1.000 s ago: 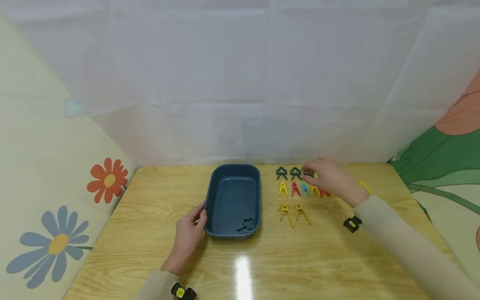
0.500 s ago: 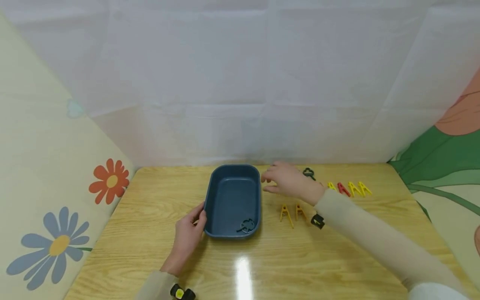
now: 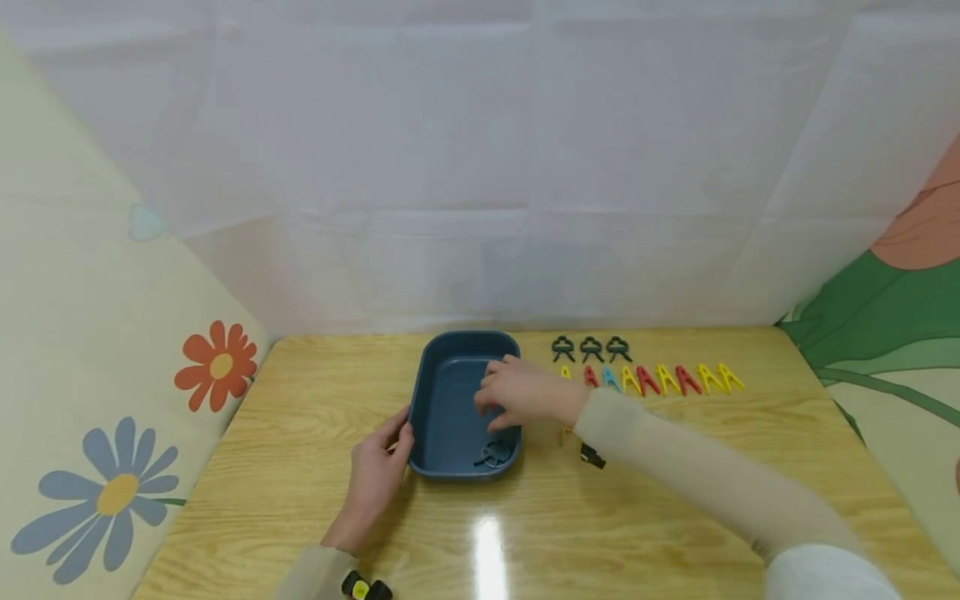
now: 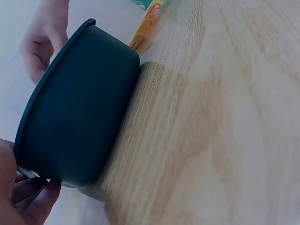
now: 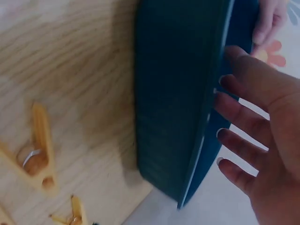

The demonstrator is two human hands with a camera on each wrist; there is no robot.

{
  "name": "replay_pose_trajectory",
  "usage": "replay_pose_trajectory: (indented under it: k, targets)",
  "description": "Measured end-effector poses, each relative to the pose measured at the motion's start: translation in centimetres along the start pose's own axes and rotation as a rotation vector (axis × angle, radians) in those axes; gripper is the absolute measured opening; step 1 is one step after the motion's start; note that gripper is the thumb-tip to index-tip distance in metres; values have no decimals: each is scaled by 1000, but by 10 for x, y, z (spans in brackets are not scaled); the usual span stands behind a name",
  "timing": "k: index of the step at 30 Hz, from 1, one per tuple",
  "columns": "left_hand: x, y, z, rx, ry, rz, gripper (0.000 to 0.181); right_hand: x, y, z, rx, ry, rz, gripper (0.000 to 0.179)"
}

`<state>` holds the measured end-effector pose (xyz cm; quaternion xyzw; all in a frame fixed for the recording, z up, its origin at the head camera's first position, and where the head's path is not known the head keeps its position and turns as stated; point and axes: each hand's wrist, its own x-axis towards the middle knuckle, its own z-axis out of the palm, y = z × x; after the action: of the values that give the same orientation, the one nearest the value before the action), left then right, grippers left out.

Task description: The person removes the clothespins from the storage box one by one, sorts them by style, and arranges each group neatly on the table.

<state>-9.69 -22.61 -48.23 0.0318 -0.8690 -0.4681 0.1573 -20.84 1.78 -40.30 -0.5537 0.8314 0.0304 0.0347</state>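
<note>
A dark blue tub [image 3: 427, 400] stands on the wooden table. My left hand [image 3: 378, 462] grips its near left rim, thumb on top and fingertips under the lip, as the left wrist view shows. A dark green clip [image 3: 493, 454] lies in the tub's near right corner. Over the tub's right side hovers my right hand [image 3: 525, 392], its fingers spread and loosely bent. Nothing shows between those fingers in the right wrist view. The fingertips [image 5: 225, 161] are close to the right rim; I cannot tell whether they touch it.
Three dark green clips [image 3: 591, 349] lie along the back, right of the tub. In front of them runs a row of several yellow, red and blue clothespins [image 3: 647, 381]. Orange-yellow clothespins [image 5: 40, 154] lie nearer, mostly hidden by my right arm in the head view.
From above the clips on the right, my right hand has moved left until it is over the tub. The left hand and the tub stay in place.
</note>
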Motion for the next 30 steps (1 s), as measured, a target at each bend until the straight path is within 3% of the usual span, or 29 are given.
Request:
replay_pose_trajectory:
  k: [8, 13, 20, 30]
  targets:
    - [0, -3, 0, 12, -1, 15, 35, 21, -24, 13, -113, -185, -27, 36]
    - [1, -3, 1, 12, 4, 30, 34, 27, -32, 20, -176, -246, -35, 43]
    - [3, -4, 2, 0, 6, 29, 34, 36, -30, 24, -176, -250, -7, 42]
    - [3, -6, 3, -9, 7, 19, 34, 51, -15, 30, -67, -143, 230, 40]
